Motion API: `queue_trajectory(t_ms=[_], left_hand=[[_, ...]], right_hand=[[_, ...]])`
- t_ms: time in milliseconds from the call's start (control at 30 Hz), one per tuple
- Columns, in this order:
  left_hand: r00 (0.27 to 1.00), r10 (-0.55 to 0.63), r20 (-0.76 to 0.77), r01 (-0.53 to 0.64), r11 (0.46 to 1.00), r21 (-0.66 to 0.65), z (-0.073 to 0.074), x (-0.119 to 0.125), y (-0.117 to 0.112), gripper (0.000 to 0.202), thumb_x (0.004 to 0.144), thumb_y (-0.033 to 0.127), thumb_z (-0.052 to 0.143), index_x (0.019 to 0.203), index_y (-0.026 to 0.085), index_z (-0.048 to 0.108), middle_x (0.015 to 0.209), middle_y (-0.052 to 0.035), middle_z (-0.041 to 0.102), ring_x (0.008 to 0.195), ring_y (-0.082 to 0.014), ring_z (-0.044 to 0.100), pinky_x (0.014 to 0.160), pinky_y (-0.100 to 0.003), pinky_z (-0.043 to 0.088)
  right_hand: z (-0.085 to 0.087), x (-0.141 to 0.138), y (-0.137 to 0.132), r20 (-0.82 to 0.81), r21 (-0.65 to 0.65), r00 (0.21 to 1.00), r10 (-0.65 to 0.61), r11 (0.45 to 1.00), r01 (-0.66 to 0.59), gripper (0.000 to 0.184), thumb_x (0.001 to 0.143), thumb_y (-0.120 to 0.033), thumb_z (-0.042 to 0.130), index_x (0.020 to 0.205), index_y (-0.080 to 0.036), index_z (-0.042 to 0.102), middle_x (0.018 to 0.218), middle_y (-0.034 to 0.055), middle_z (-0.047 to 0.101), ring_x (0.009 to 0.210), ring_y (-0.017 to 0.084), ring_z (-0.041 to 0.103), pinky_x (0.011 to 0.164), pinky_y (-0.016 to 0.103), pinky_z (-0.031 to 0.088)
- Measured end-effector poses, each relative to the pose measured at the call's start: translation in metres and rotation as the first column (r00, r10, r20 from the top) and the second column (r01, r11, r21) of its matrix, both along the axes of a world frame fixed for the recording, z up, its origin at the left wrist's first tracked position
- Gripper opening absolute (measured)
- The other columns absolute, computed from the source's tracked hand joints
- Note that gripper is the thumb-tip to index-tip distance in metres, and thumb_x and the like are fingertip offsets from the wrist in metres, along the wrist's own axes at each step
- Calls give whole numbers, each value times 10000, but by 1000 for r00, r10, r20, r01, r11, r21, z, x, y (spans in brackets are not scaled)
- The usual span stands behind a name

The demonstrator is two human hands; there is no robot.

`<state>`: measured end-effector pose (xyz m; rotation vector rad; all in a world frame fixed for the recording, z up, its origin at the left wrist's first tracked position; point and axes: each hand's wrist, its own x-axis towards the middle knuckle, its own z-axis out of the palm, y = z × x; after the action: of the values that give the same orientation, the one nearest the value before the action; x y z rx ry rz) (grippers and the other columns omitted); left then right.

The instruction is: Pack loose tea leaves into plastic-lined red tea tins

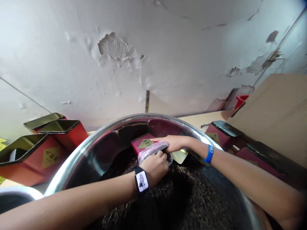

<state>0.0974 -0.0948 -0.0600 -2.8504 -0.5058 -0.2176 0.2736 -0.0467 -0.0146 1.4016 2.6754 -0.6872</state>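
A big steel basin (pixel 79 151) filled with dark loose tea leaves (pixel 177 195) is right below me. A dark red tin (pixel 141 144) with a yellow diamond label stands in the leaves at the far side. My left hand (pixel 155 166), a smartwatch on its wrist, is closed on a clear plastic bag (pixel 151 150) at the tin's mouth. My right hand (pixel 174 142), with a blue wristband, lies over the tin's top and grips the bag's other side, index finger stretched along the rim.
Open red tins (pixel 33 156) with gold-lined insides stand at the left by the wall. Dark-lidded red tins (pixel 223 132) and a cardboard box (pixel 275 111) sit at the right. A peeling white wall rises behind. A white rim (pixel 21 191) shows at lower left.
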Motion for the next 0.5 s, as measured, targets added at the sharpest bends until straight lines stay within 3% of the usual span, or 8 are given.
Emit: queue_trajectory(t_ms=[100, 167, 233, 333, 433, 500], left_hand=[[998, 41, 54, -45, 997, 70, -5, 0, -1, 256, 847, 167, 388, 1014, 95, 567, 1115, -166, 527, 1032, -281, 465, 834, -411, 411], [997, -26, 79, 21, 998, 60, -3, -1, -9, 276, 841, 201, 404, 1057, 108, 546, 1204, -149, 483, 1079, -297, 435, 890, -439, 372], [990, -117, 75, 117, 993, 8, -1, -1, -20, 238, 852, 213, 381, 975, 131, 567, 1196, -113, 498, 1060, -280, 454, 892, -430, 372], [973, -229, 15, 229, 960, -162, -4, -2, -35, 231, 850, 306, 403, 944, 168, 562, 1115, -78, 550, 930, -237, 529, 747, -366, 449], [955, -290, -68, 251, 906, -340, -15, -4, -40, 527, 715, 500, 544, 1140, 197, 479, 1131, -93, 536, 857, -260, 564, 600, -344, 475], [948, -284, -143, 208, 894, -397, -19, -4, -38, 620, 668, 502, 579, 1191, 198, 443, 1115, -108, 538, 799, -264, 589, 543, -339, 473]], right_hand=[[1, -1, 0, -1, 0, 1000, 8, 1000, -8, 774, 679, -263, 556, 1372, -327, 218, 1336, 32, 405, 1091, 258, 498, 882, 362, 381], [1, -1, -1, 30, -9, 999, 14, 1000, -14, 798, 673, -297, 576, 1376, -330, 199, 1314, 46, 434, 1047, 272, 527, 848, 372, 400], [1, -1, -2, 39, -5, 999, 11, 1000, -11, 799, 679, -310, 577, 1379, -325, 192, 1287, 62, 463, 999, 272, 554, 815, 370, 412], [1, -1, -3, 15, 15, 1000, 2, 1000, -2, 760, 693, -323, 570, 1372, -316, 227, 1268, 71, 483, 981, 261, 562, 799, 355, 411], [1, -1, -4, 19, 15, 1000, -9, 1000, 8, 754, 689, -342, 579, 1366, -316, 247, 1254, 74, 496, 975, 261, 562, 786, 351, 410], [1, -1, -4, 32, 15, 999, -16, 1000, 16, 761, 685, -346, 583, 1366, -323, 244, 1251, 71, 498, 965, 265, 565, 782, 357, 409]])
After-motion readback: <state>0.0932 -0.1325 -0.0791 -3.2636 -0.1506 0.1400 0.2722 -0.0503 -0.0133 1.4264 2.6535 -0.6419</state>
